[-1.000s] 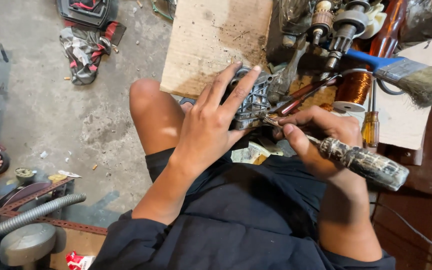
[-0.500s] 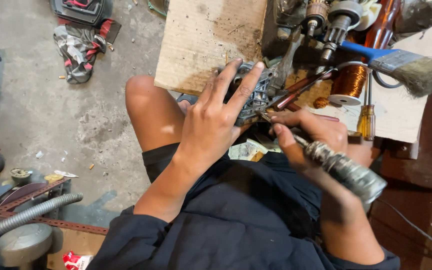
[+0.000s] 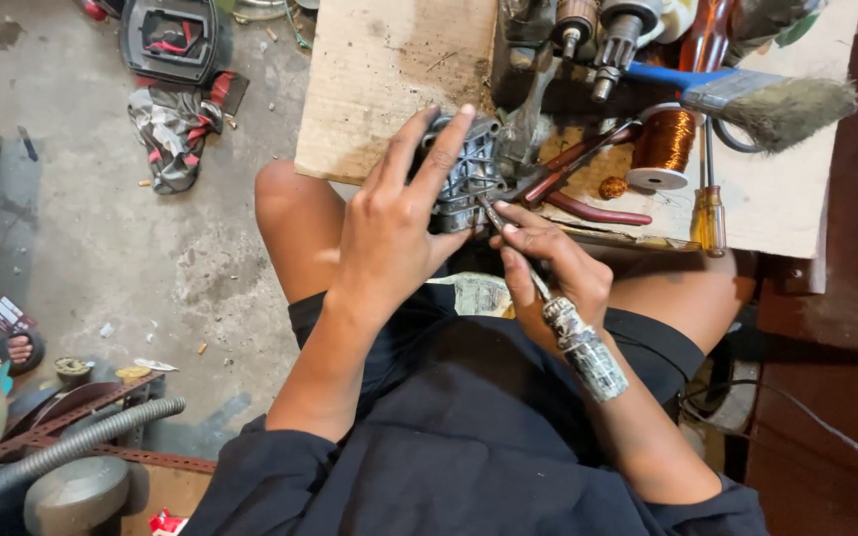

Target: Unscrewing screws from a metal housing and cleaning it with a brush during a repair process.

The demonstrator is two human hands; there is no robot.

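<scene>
Repair workshop, copper wire spool (image 3: 663, 149), screwdriver (image 3: 709, 203), paintbrush (image 3: 747, 94), grimy concrete floor (image 3: 101, 248)

A grey, grimy metal part (image 3: 464, 174) sits at twelve o'clock beside a copper-orange wire spool (image 3: 663, 149). At one o'clock lie red-handled pliers (image 3: 588, 203), an amber-handled screwdriver (image 3: 709, 218) and a blue-handled brush (image 3: 737, 94). The speckled, perhaps paint-flecked tool handle (image 3: 583, 347) is grey-white.

Your left hand (image 3: 389, 223) covers most of the grey metal part (image 3: 469, 174), so its left side is hidden. The screwdriver tip (image 3: 484, 203) vanishes behind your fingers (image 3: 523, 223). The top edge crops the motor parts (image 3: 598, 30) at upper centre.
</scene>
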